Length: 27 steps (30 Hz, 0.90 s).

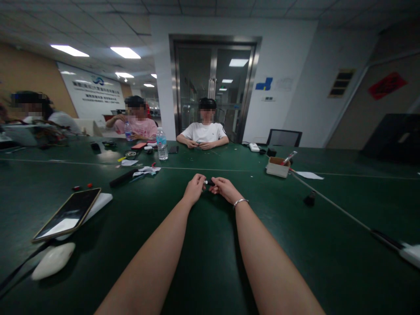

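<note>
Both arms reach forward over the dark green table [210, 245], and the hands meet near its middle. My left hand [195, 187] pinches the silvery end of a small black-and-silver object [208, 182]. My right hand [224, 188], with a silver bracelet [241, 202] at the wrist, grips the black end. Fingers cover most of this object, so its exact kind does not show. Both hands are closed, close together and just above or resting on the tabletop; I cannot tell which.
Left lie a phone [70, 213], a white mouse-shaped object [54, 261] and a black stick-like item [124, 177]. Beyond stands a water bottle [162, 145]. Right are a small box [277, 168], a cable [331, 206] and a black object [309, 199]. People sit across the table.
</note>
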### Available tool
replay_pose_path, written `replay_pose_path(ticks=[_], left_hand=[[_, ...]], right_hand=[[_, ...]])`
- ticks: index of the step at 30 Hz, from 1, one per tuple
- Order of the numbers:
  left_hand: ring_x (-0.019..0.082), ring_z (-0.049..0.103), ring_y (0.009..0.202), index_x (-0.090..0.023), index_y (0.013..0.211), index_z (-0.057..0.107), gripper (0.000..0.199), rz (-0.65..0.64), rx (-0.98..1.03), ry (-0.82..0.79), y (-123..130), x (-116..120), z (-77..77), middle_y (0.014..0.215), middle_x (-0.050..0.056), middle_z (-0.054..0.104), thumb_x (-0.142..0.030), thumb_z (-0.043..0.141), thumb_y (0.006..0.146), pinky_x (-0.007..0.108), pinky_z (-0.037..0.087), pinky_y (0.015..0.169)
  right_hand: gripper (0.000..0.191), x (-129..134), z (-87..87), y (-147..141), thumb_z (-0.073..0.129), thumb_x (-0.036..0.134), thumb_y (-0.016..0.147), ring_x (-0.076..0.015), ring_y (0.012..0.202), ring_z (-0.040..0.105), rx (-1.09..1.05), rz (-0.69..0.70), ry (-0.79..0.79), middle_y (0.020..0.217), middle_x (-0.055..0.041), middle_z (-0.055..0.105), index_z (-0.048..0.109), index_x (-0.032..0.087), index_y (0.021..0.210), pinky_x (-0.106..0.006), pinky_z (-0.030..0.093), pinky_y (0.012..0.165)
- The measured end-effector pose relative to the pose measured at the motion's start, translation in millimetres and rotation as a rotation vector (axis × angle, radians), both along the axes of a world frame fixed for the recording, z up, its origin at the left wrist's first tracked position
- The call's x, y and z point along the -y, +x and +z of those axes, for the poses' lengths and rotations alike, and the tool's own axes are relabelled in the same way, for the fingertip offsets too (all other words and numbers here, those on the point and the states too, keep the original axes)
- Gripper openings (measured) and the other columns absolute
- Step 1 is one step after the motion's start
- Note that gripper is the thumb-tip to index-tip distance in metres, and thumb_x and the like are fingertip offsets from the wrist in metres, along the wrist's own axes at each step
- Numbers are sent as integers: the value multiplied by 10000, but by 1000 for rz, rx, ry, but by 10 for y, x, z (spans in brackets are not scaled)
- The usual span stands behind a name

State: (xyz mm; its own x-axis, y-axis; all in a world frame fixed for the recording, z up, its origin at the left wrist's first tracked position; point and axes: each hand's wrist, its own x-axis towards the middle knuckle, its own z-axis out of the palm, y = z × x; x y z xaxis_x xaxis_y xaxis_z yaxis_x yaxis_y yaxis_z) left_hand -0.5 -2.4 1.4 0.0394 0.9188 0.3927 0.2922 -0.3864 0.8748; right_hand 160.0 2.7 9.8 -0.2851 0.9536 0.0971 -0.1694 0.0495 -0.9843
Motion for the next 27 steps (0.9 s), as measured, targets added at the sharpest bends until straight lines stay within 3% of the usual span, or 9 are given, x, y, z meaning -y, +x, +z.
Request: replay_pose_path(ticks=[10,14,18,22,27], left_hand=[[118,547,641,-198,957,571,216,-28,27,28,7,-20,-20,719,0,589,-343,515,807,225,400,584],[116,529,588,-194,967,573,240,-47,26,-19,3,-8,-10,673,-5,579,-367,475,832,231,397,564],[113,543,649,-193,975,584,220,-26,2,33,7,-6,-13,734,1,590,-294,550,783,220,405,592],[109,520,574,-183,985,574,234,-61,7,-5,13,-20,-31,658,-10,565,-334,483,831,222,397,549],[104,525,597,-190,966,584,225,-45,25,0,16,-16,-23,732,0,584,-342,504,820,219,410,558]], right_hand=[[253,-24,-18,-1,667,367,789,-83,470,576,12,-12,-3,591,-55,660,576,134,751,-172,474,454],[261,-15,-13,-2,674,371,782,-83,473,578,5,-9,3,583,-51,654,579,130,748,-170,474,456],[269,-18,-17,1,677,377,778,-83,478,581,1,-1,7,596,-54,660,586,125,762,-171,475,455],[274,-23,-20,1,686,384,767,-84,470,577,3,-7,6,572,-43,648,584,131,751,-172,471,447],[259,-13,-10,1,673,372,783,-86,478,581,6,-2,6,595,-50,657,586,131,748,-177,476,452]])
